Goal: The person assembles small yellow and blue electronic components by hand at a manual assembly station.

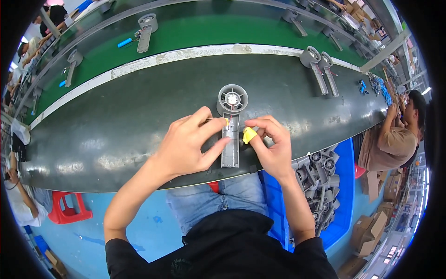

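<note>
Left hand (pixel 188 142) overlapped the grey fan housing (pixel 233 132); right hand (pixel 275 148) sat just beside it, yellow wrap (pixel 249 135) at thumb. Hands were apart; couldn't tell either grip.

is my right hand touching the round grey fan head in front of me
Apart: the head view shows a strip of dark tabletop between the right hand's fingertips and the round grey fan head.

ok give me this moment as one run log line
left hand: at gray fan housing; right hand: beside it, yellow piece at thumb; housing: on dark table, round end pointing away; blue bin: holds gray parts
</note>
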### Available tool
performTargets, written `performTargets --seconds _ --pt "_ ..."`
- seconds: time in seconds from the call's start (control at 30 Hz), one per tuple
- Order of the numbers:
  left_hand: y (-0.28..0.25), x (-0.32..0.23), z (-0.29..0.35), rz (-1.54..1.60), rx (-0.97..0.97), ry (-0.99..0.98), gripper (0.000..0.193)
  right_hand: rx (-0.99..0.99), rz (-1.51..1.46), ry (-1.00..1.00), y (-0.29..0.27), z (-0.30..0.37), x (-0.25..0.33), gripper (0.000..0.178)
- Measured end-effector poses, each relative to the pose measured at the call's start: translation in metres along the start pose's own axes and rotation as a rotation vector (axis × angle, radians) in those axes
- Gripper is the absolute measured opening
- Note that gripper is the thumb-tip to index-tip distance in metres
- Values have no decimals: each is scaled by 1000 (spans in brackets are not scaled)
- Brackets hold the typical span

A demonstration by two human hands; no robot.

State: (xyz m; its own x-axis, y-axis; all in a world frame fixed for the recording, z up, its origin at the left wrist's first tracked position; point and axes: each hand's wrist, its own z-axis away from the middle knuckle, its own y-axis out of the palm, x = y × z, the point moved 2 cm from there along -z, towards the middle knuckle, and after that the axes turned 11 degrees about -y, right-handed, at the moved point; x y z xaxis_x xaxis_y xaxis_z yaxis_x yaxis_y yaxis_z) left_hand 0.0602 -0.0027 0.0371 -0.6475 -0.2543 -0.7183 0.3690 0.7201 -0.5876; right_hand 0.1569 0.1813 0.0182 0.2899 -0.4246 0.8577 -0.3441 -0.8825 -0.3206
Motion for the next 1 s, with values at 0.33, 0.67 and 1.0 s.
performTargets --seconds 0.33,0.67,1.0 --pt "14 23 -6 538 87 -577 10 -30 298 -367 32 -11 -6 25" --pt "14 25 7 553 -32 -384 30 -100 271 -380 35 -18 -17 26" --pt "16 29 7 327 -132 -225 20 -101 269 -420 35 -20 -19 24"
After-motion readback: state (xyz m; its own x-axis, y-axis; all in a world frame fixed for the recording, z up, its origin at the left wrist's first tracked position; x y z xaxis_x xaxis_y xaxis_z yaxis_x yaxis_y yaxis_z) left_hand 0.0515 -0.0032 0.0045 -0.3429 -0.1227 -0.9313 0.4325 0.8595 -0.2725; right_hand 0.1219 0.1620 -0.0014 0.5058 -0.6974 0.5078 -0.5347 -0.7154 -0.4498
